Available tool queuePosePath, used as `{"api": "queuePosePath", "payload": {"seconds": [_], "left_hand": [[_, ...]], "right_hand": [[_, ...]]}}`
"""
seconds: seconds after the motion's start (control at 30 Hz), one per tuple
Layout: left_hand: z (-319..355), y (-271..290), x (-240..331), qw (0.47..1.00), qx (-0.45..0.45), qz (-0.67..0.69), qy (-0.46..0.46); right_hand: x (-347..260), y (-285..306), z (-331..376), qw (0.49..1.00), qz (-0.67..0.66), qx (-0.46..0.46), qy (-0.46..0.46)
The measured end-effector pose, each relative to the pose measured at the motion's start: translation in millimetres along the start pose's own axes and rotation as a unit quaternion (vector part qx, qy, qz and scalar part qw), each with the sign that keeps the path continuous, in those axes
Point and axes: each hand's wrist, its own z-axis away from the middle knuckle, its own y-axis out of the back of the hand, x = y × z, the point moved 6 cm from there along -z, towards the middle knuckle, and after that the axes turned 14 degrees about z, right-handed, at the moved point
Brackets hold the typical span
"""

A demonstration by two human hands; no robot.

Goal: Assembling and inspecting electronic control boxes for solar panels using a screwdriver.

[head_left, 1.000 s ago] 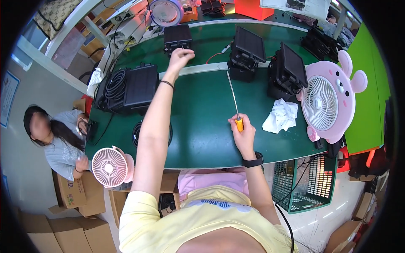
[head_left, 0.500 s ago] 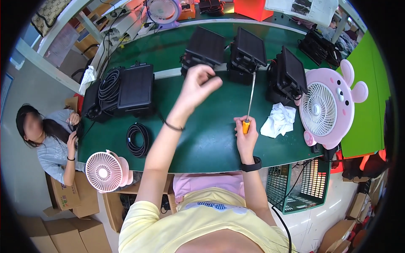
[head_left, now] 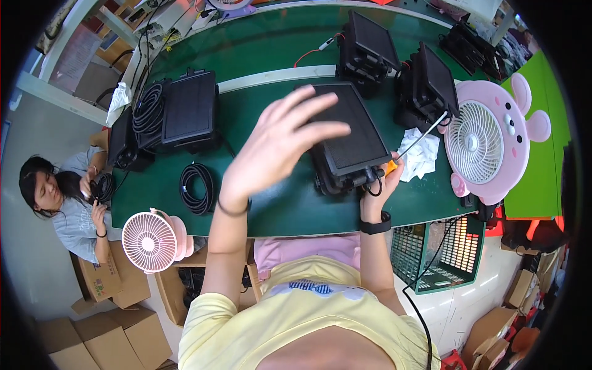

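Head view: left hand [head_left: 277, 145] open, fingers spread above flat black rectangular panel unit [head_left: 348, 132]; right hand [head_left: 382, 179] grips orange-handled metal screwdriver [head_left: 414, 143] on green table [head_left: 271, 209].

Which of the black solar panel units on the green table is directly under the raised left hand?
The flat-lying solar panel unit nearest the person; the other units stand farther back or to the left.

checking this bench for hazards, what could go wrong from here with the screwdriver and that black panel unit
The right hand holds the screwdriver while also touching the black panel unit; its tip points toward the pink fan and could scratch the panel or catch the fan grille. The left hand is raised, open, above the unit, so only one hand steadies it and it might tip. The white cloth lies under the shaft and could snag.
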Motion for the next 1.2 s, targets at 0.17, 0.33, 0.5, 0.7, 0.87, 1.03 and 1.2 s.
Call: {"api": "queuePosePath", "payload": {"seconds": [0.17,0.33,0.5,0.7,0.87,1.03,1.2], "left_hand": [[13.1,-11.6,-41.9,0.993,-0.003,-0.105,-0.052],[25.3,-1.5,7.9,0.954,0.105,-0.259,-0.104],[22.5,19.3,10.4,0.971,0.096,-0.217,-0.009],[27.7,52.4,-2.0,0.941,0.299,-0.156,-0.025],[56.4,7.7,7.4,0.982,0.106,0.134,0.079],[94.6,-52.1,5.5,0.989,-0.064,0.062,0.117],[115.4,-22.0,13.9,0.978,0.099,0.174,0.059]], "right_hand": [[3.5,2.5,-0.5,0.993,0.108,0.007,0.046],[-9.6,4.8,1.4,0.979,0.172,0.063,0.085],[-11.6,1.0,-5.5,0.998,0.046,0.011,0.036],[-21.2,-23.7,8.0,0.974,0.07,-0.213,0.033],[-27.8,-14.5,17.8,0.945,0.164,-0.284,-0.015],[-21.9,-16.5,23.3,0.946,0.079,-0.31,-0.041],[-19.5,-16.2,25.2,0.947,0.079,-0.307,-0.062]]}}
